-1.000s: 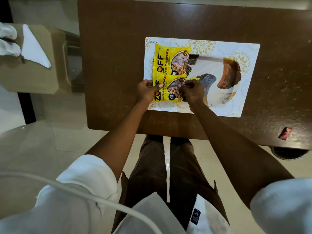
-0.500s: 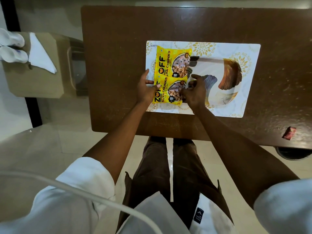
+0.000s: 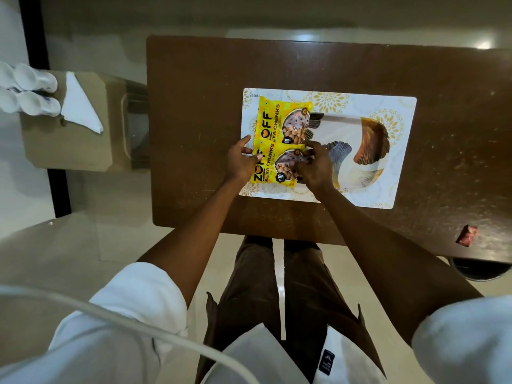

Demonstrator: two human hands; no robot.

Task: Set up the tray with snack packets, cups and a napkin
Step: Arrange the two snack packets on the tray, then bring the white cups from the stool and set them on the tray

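A white tray with gold flower print lies on the brown table. Two yellow snack packets lie on its left part, end to end: the far packet and the near packet. My left hand holds the near packet's left edge with curled fingers, thumb pointing away. My right hand pinches its right edge, fingers bent over the printed window. White cups lie on their sides and a folded white napkin rests beside them, both far left, off the table.
The cups and napkin sit on a beige side stand left of the table. A small reddish scrap lies near the table's front right edge, above a dark round bin. The tray's right half shows only its printed feather design.
Both hands stay at the near packet's edges. My left thumb has lifted off and points away, and my right fingers have shifted slightly over the packet. The packets sit about as before.
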